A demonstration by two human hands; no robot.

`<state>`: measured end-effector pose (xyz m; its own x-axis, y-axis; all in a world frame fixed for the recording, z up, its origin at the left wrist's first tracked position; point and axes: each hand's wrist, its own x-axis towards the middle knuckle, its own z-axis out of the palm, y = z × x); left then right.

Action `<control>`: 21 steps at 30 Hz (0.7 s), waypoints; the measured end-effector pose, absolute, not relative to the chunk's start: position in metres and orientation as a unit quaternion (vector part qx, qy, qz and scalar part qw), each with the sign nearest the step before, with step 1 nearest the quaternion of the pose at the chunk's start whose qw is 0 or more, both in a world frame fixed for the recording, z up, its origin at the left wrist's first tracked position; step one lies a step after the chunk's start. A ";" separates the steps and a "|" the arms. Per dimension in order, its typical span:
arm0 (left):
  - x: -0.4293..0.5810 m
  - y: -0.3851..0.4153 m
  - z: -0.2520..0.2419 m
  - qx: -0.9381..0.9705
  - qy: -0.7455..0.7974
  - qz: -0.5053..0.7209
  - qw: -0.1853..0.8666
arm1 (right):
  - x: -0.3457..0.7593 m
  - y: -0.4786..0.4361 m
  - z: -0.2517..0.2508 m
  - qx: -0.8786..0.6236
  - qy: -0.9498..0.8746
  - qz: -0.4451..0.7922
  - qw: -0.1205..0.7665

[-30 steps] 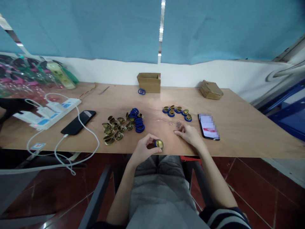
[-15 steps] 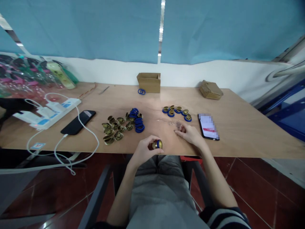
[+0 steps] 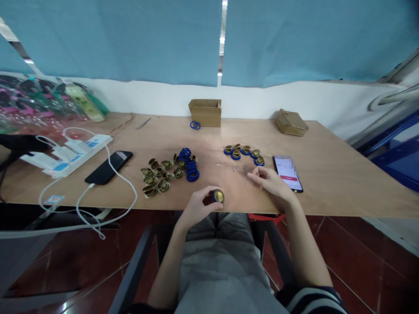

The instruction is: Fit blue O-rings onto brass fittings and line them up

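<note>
Near the table's front edge, my left hand (image 3: 198,206) grips a round brass-coloured piece (image 3: 218,196) with a blue ring around it. Its face is tilted up toward me. My right hand (image 3: 266,179) is just above the table with thumb and fingers drawn together; anything between the fingertips is too small to make out. Beside those fingertips lie thin, wire-like bits (image 3: 244,169). To the left is a group of loose brass-coloured round pieces (image 3: 159,176), with a pile of blue rings (image 3: 192,171) against it. Several ringed pieces (image 3: 236,154) sit beyond my right hand.
A lit phone (image 3: 288,173) lies right of my right hand. An open cardboard box (image 3: 205,114) and a closed carton (image 3: 290,122) stand at the back. At left are a dark phone (image 3: 108,168), a power strip (image 3: 77,155), a looping white cable (image 3: 129,183) and plastic bottles (image 3: 81,102).
The piece in my left hand has turned so its face shows more. My right hand has shifted slightly right, and its fingers have drawn closer together.
</note>
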<state>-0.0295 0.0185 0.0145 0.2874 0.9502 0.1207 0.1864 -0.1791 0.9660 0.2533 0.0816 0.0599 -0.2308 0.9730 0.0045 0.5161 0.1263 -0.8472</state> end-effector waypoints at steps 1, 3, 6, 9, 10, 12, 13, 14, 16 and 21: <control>-0.030 0.019 0.013 0.638 0.430 0.413 0.487 | 0.253 0.079 0.064 -0.527 -0.682 0.395 0.318; -0.032 0.020 0.010 0.615 0.419 0.424 0.516 | 0.249 0.074 0.073 -0.486 -0.677 0.439 0.336; -0.033 0.021 0.009 0.599 0.418 0.429 0.532 | 0.236 0.067 0.078 -0.403 -0.663 0.532 0.339; -0.033 0.021 0.010 0.595 0.413 0.432 0.537 | 0.214 0.062 0.070 -0.321 -0.615 0.635 0.340; -0.033 0.021 0.010 0.592 0.407 0.435 0.542 | 0.205 0.061 0.065 -0.296 -0.589 0.672 0.338; -0.033 0.021 0.008 0.578 0.393 0.445 0.560 | 0.187 0.061 0.053 -0.255 -0.528 0.739 0.331; -0.032 0.022 0.007 0.566 0.386 0.452 0.571 | 0.179 0.061 0.048 -0.243 -0.503 0.761 0.330; -0.032 0.022 0.006 0.553 0.379 0.460 0.582 | 0.172 0.061 0.043 -0.231 -0.488 0.777 0.322; -0.032 0.023 0.003 0.529 0.373 0.471 0.600 | 0.163 0.061 0.036 -0.230 -0.480 0.790 0.306; -0.032 0.024 0.001 0.533 0.359 0.462 0.611 | 0.161 0.062 0.032 -0.276 -0.475 0.778 0.304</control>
